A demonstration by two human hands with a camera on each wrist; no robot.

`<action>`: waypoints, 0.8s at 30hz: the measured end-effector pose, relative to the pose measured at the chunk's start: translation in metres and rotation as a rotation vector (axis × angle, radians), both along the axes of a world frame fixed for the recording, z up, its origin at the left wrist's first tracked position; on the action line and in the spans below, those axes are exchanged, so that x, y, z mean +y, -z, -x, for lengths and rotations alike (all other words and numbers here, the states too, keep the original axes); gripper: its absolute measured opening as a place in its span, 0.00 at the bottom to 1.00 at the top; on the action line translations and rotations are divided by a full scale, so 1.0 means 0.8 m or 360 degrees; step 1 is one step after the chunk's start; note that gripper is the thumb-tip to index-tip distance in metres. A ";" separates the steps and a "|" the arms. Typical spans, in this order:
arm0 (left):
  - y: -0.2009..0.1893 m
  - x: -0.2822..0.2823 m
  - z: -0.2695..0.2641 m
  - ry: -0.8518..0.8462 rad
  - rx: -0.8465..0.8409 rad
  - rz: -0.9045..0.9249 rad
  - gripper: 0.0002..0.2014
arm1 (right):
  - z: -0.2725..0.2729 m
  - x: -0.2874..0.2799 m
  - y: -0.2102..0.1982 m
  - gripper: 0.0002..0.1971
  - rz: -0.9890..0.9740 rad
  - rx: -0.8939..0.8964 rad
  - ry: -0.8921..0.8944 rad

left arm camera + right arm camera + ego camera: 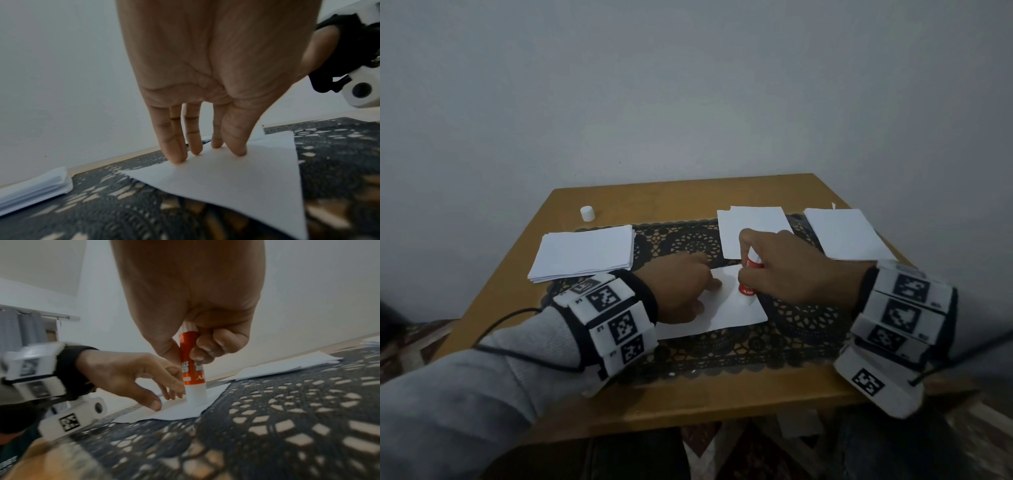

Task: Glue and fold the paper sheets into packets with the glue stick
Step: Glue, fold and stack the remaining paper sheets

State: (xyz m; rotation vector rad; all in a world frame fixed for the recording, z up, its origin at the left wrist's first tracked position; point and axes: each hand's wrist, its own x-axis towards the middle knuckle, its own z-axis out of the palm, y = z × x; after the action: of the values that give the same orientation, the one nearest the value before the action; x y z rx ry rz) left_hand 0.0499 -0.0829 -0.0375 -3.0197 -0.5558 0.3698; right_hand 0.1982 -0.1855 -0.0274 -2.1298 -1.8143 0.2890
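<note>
A white paper sheet (726, 311) (236, 177) (180, 410) lies on the black lace mat (774, 339) in the middle of the table. My left hand (681, 287) (201, 151) (131, 374) presses straight fingertips (176, 157) down on the sheet's left part. My right hand (784, 270) (195, 331) grips a red and white glue stick (750, 274) (192, 369) upright, its white tip down on the sheet just right of the left fingers.
A stack of blank sheets (585, 253) (33, 193) lies at the left. Two more paper piles (753, 226) (846, 236) lie at the back right. The white glue cap (587, 213) stands at the back left on the wooden table (688, 401), which meets a wall.
</note>
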 end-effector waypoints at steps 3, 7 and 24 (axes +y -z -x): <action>0.000 0.001 0.003 -0.0045 -0.0062 0.0073 0.26 | 0.009 -0.013 -0.003 0.10 0.0068 -0.0027 0.0022; 0.005 0.003 0.003 -0.0150 -0.0156 0.0167 0.26 | 0.012 -0.021 -0.008 0.11 0.0127 -0.0031 0.0025; -0.007 0.031 -0.006 -0.0471 -0.0131 0.0470 0.21 | -0.021 -0.050 -0.031 0.08 -0.0176 0.0290 0.0147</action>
State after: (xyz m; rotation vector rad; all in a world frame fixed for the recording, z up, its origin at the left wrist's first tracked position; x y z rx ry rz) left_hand 0.0544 -0.0579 -0.0320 -3.2452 -1.0488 0.3709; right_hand 0.2150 -0.2254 -0.0027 -2.0331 -1.5884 0.3398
